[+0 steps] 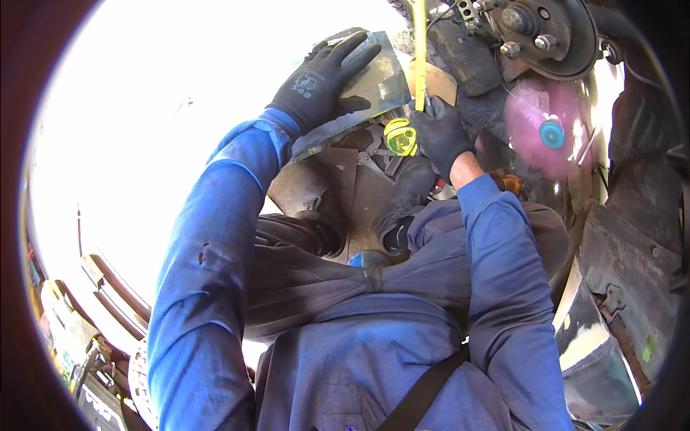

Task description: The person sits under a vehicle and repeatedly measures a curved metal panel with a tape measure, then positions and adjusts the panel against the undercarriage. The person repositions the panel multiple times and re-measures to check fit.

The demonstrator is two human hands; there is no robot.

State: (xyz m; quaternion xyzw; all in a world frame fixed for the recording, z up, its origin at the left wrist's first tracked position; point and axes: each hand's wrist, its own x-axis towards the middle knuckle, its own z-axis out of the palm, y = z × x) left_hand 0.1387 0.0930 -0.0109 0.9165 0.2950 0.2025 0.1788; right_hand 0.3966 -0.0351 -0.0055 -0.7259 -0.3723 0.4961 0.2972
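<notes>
My left hand (320,82), in a black glove, lies with its fingers spread on a thin, shiny grey-green sheet (392,77). The sheet slants across in front of my knees. My right hand (442,129), also gloved, is closed at a yellow tape measure (401,137), whose case shows just left of the fingers. From there the yellow blade (420,54) runs out away from me, past the right end of the sheet. A slim grey piece sticks up by my right fingertips; I cannot tell what it is. Locking pliers (375,164) are below the sheet, between my feet.
A wheel hub with studs (535,29) stands at the far right. Below it is a pinkish rounded thing with a teal round centre (552,135). Dark worn panels (625,266) line the right side. Vehicle parts (108,294) and a tyre edge are at the lower left. Glare whitens the left.
</notes>
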